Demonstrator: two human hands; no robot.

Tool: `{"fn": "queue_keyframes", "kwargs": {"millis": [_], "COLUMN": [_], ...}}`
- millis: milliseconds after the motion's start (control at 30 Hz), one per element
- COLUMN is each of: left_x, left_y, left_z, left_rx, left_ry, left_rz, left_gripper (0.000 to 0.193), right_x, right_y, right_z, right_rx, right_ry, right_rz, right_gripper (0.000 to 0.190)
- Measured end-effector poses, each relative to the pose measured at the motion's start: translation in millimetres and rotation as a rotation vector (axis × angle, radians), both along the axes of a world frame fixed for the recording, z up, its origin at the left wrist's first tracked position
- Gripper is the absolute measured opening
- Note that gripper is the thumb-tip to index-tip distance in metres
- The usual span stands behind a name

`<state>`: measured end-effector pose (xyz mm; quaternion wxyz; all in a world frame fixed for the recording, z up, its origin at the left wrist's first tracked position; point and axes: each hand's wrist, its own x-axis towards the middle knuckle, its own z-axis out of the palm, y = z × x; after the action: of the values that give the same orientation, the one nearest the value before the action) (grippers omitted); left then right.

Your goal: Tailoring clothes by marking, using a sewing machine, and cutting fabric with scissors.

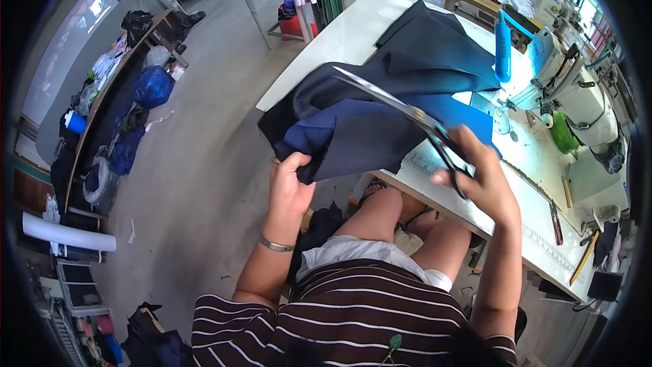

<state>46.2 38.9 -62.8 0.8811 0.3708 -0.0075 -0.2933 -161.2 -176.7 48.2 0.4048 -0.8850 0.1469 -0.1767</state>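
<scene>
Dark navy fabric [374, 130] lies in folds over the white sewing table [351, 35], and part of it hangs past the near left edge. My left hand [291, 183] pinches a corner of this cloth between thumb and fingers. In my right hand [476, 168] is a pair of tailor's scissors [407, 109], its handles around my fingers. The blades point up and to the left above the fabric, with their tips slightly apart. Whether they touch the cloth cannot be told. At the right stands an industrial sewing machine [552, 81], lit by a bright lamp.
Small snips [555, 221] and a yellow-and-black pencil-like tool [584, 257] lie on the table's right part. A ruler scale [547, 247] runs along its near edge. Left across the floor, a long bench [109, 86] bears bags and cloth. A white roll [69, 232] lies lower left.
</scene>
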Motion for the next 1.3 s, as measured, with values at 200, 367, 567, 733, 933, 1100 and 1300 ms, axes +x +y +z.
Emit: {"fn": "queue_keyframes", "kwargs": {"millis": [200, 367, 567, 733, 933, 1100, 1300], "left_x": [-15.5, -2.3, 9.7, 20.1, 54.8, 71.8, 83.5], "left_y": [-9.6, -9.5, -12.7, -36.9, -64.4, -72.0, -70.4], "left_z": [13.3, 6.7, 43.5, 76.3, 72.2, 75.0, 49.5], "left_rx": [0.002, 0.338, 0.775, 0.464, 0.507, 0.416, 0.5], "left_ry": [0.179, -0.471, -1.488, -1.544, -1.402, -0.946, -1.088], "left_rz": [-0.005, 0.557, 0.835, -0.285, -0.834, -0.948, -0.17], "left_gripper": [0.026, 0.029, 0.031, 0.026, 0.018, 0.012, 0.024], "right_x": [33.9, -10.7, -24.6, -14.1, -36.3, -47.1, -61.9], "right_y": [-9.6, -0.7, 8.8, 19.5, 35.1, 38.5, 37.2], "right_z": [-28.7, -38.2, -37.8, -35.4, -41.3, -51.4, -46.3], "right_rx": [-0.316, -0.408, -0.258, -0.319, -0.504, -0.549, -0.554], "right_ry": [0.001, 0.039, -0.085, -0.009, 0.015, -0.041, 0.013], "right_rz": [-0.04, -0.079, 0.011, 0.211, 0.183, 0.123, 0.113], "right_gripper": [0.041, 0.034, 0.04, 0.05, 0.055, 0.05, 0.041]}}
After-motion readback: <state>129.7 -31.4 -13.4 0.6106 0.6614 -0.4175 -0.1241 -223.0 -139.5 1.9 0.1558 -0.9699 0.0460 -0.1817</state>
